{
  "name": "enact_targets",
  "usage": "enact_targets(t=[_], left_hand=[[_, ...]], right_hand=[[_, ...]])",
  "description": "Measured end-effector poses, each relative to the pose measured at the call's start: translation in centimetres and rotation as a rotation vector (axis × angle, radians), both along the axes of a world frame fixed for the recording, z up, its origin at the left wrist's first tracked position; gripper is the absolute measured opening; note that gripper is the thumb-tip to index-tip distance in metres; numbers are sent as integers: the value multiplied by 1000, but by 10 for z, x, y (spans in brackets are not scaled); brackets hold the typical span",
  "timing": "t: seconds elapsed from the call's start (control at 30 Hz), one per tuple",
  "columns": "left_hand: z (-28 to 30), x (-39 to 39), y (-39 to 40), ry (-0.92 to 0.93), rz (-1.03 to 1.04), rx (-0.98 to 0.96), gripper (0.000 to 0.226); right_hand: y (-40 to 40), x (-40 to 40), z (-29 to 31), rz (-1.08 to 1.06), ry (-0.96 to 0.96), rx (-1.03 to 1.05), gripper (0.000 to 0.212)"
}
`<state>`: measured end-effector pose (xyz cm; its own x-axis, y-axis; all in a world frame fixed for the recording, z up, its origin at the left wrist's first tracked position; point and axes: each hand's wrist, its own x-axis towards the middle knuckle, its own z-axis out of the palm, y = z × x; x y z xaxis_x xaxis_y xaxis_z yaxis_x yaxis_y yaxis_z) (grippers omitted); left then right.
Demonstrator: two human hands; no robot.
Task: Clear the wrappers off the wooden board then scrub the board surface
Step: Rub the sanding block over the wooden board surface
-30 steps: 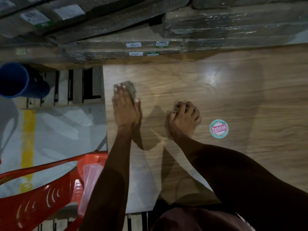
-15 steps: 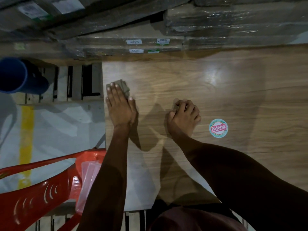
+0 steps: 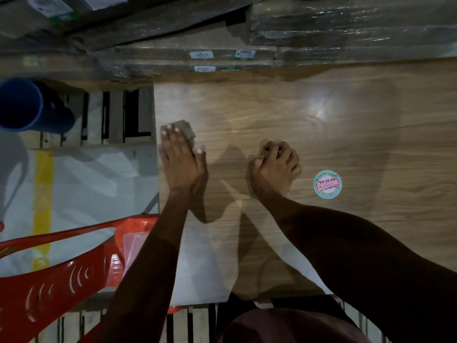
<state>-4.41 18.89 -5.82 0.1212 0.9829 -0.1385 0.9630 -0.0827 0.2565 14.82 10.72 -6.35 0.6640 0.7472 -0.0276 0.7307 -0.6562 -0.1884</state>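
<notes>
The wooden board (image 3: pixel 284 115) lies flat, stiff and glossy, likely slick. Near its left edge the left hand (image 3: pixel 181 162) presses a thin, pliable scrub pad (image 3: pixel 186 129) with straight fingers; the right hand (image 3: pixel 277 164), beside the round sticker (image 3: pixel 327 184), curls around something small.

Red plastic chair (image 3: pixel 57 276) sits at lower left, next to a yellow floor stripe (image 3: pixel 43 209); blue pipe (image 3: pixel 27 105) lies up top left on wooden slats (image 3: pixel 116 117). Shrink-wrapped stacks (image 3: pixel 346 28) with white labels (image 3: pixel 200 55) run along the back.
</notes>
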Motion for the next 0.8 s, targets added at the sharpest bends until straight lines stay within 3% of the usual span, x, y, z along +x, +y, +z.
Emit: enact_targets(t=[0.13,0.33,0.5,0.67,0.8], left_hand=[[-2,0,-35,25,-228,-22,71],[-1,-11,-29,-2,2,-33,75],[-4,30,-57,-12,-276,-25,74],[-3,-14,-43,-18,-33,-15,73],[-2,-10,-66,11,-95,-10,75]], right_hand=[[0,0,-1,-2,7,10,44],[0,0,-1,-5,-12,-9,44],[0,-1,1,-6,-8,1,41],[-2,1,-2,1,-9,28,41],[-1,0,3,2,10,16,43]])
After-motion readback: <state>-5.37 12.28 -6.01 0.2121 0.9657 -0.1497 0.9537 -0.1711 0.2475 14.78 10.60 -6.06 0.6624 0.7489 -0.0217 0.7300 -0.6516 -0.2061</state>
